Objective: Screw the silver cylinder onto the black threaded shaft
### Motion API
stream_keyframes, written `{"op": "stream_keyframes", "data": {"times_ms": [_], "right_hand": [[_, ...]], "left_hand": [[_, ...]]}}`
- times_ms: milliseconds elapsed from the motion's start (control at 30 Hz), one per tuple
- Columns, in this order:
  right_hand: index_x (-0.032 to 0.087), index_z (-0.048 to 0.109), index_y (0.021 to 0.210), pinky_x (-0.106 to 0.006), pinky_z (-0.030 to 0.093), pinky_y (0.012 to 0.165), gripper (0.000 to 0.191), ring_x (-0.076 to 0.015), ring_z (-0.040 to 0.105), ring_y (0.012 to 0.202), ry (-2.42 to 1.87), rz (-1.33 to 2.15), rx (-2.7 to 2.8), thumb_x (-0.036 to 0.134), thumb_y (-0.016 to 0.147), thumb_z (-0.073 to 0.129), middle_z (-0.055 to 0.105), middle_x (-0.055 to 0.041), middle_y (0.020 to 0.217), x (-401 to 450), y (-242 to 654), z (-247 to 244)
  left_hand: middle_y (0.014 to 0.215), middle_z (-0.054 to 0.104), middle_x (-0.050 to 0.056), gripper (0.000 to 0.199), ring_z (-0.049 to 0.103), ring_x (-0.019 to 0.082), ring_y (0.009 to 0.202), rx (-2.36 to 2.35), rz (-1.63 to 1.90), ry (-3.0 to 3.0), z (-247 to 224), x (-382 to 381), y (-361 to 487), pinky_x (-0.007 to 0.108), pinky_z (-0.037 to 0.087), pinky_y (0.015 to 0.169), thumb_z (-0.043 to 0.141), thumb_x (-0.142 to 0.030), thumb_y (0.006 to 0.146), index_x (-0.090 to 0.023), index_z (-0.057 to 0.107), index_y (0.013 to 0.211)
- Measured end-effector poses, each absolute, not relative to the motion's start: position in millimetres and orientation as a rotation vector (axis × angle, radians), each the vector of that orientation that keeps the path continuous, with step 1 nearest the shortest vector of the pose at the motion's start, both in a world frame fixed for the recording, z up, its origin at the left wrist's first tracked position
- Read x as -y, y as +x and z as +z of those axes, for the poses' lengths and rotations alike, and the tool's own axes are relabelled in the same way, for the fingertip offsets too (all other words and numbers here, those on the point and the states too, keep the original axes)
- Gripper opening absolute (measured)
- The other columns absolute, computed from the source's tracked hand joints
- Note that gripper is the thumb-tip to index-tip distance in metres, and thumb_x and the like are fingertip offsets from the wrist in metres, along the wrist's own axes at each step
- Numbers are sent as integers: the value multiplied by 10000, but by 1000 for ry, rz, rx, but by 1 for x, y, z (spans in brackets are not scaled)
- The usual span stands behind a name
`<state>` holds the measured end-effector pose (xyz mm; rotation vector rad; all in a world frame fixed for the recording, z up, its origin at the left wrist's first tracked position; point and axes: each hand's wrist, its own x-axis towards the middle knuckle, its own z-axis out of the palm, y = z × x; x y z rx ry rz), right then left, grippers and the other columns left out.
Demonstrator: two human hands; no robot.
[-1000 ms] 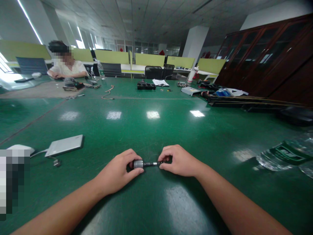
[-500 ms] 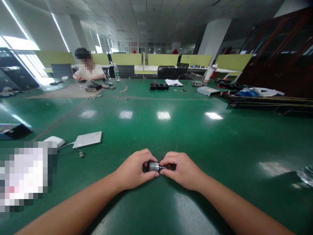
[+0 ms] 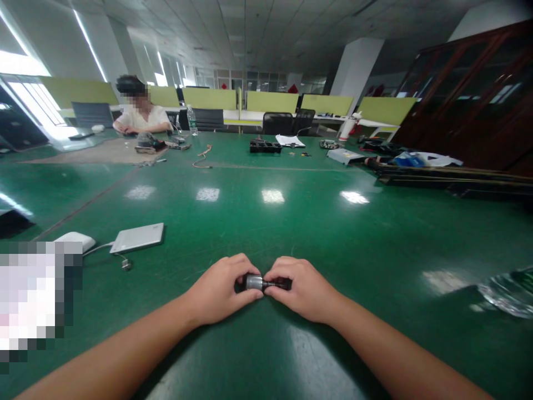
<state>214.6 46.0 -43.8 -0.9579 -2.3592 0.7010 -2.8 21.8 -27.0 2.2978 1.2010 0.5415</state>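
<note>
A small silver cylinder with black ends (image 3: pixel 255 282) lies just above or on the green tabletop, with a thin dark shaft reaching right from it. I cannot make out its exact kind. My left hand (image 3: pixel 220 289) is closed around the cylinder's left part, fingers on the far side and thumb on the near side. Wrapped round the shaft end, my right hand (image 3: pixel 302 290) pinches it with thumb and fingertips. The two hands nearly meet where the cylinder joins the shaft, and the fingers hide parts of the piece.
Left of my hands lie a silver flat box (image 3: pixel 139 238) with a cable and a small metal plug (image 3: pixel 126 265). A clear bottle (image 3: pixel 510 291) is at the right edge. Across the green table (image 3: pixel 233 216), a person (image 3: pixel 144 118) sits near electronic parts and a black tray (image 3: pixel 265 146).
The whole view has shifted a little leftward, bringing more of the clear bottle into sight. Both hands keep the same hold on the cylinder and its shaft.
</note>
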Motion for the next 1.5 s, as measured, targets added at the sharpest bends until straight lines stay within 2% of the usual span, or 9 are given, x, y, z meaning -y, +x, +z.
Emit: {"op": "stream_keyframes", "data": {"times_ms": [900, 1500], "right_hand": [[184, 736, 857, -277, 434, 713, 86, -157, 595, 756, -949, 654, 2403, 165, 776, 711, 667, -21, 768, -48, 228, -39], [184, 735, 876, -289, 438, 733, 107, -162, 597, 761, -950, 675, 2454, 182, 780, 687, 673, -26, 778, -46, 234, -31]], "left_hand": [[893, 627, 24, 169, 587, 180, 807, -1200, 520, 2297, -25, -24, 0, 278, 438, 726, 693, -299, 873, -198, 695, 1008], [882, 623, 27, 184, 587, 183, 804, -1202, 536, 2286, -27, -23, -2, 286, 433, 721, 720, -282, 841, -185, 684, 993]]}}
